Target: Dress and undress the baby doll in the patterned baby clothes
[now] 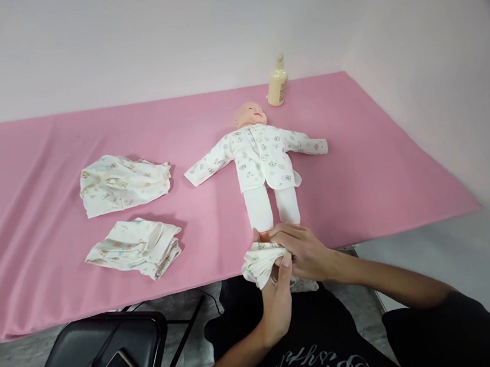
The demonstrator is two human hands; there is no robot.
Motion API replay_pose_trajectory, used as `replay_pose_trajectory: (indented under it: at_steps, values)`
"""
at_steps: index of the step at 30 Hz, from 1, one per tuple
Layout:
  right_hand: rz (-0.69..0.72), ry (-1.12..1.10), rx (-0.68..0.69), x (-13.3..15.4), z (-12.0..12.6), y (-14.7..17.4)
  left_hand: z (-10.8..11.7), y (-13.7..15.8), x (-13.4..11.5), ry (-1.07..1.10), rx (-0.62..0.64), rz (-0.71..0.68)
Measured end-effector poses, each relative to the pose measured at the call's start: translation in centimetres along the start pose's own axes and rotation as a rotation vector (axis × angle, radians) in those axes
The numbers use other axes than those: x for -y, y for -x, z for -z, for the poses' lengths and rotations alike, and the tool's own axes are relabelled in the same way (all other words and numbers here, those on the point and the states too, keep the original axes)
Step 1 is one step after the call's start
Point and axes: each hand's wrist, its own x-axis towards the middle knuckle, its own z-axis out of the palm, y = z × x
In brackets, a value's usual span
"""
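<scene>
At the lower centre of the frame, the left hand (279, 309) is gripping a bunched, patterned white garment (257, 263), its thumb pressing on the outside while its other fingers are mostly hiding in the folds. Just above, the right hand (306, 251) is curling half closed, touching the garment near the ends of the doll's (259, 207) legs; whether it is pinching anything, I cannot tell. The doll is lying right of centre on the pink-covered table (373, 173), wearing a printed jacket (248, 156), its legs pointing toward the bottom
</scene>
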Motion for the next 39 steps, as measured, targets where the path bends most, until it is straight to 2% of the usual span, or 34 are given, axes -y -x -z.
replay_pose_trajectory:
  at_steps: [3, 6, 9, 12, 15, 20, 24, 27, 32, 35, 39]
  values:
    - [-0.145, -0.075, 0.045, -0.2, 0.2, -0.1, -0.2, -0.1, -0.7, 0.006, 0.016, 0.007]
    - [-0.229, -0.088, 0.083, -0.8, 0.9, 0.2, -0.5, -0.1, -1.5, -0.001, 0.067, -0.023]
    - [-0.256, -0.029, 0.141, -1.3, 1.5, 0.5, -1.1, 0.0, -2.4, 0.046, 0.119, -0.032]
    - [-0.289, 0.016, 0.239, -1.4, 1.8, 0.5, -1.8, 0.2, -3.7, 0.141, 0.162, 0.015]
    - [-0.327, 0.037, 0.267, -1.3, 1.8, 0.2, -2.4, 0.2, -5.0, 0.253, 0.195, 0.060]
    - [-0.299, 0.119, 0.280, -1.6, 1.9, -0.5, -2.2, 0.0, -6.2, 0.378, 0.160, 0.186]
    - [-0.208, 0.196, 0.234, -1.8, 2.0, -0.6, -1.4, 0.4, -6.5, 0.359, 0.118, 0.204]
    - [-0.163, 0.264, 0.179, -1.8, 1.7, -0.5, -0.7, 0.9, -6.5, 0.272, 0.124, 0.213]
    - [-0.162, 0.333, 0.090, -1.9, 1.1, -0.1, 1.2, 1.1, -6.6, 0.008, 0.218, 0.167]
    - [-0.236, 0.277, 0.090, -1.9, 1.1, -0.2, 3.0, 0.8, -6.5, -0.230, 0.186, 0.125]
    - [-0.383, 0.142, 0.112, -1.8, 1.2, -0.5, 4.4, -0.1, -6.4, -0.647, 0.072, 0.006]
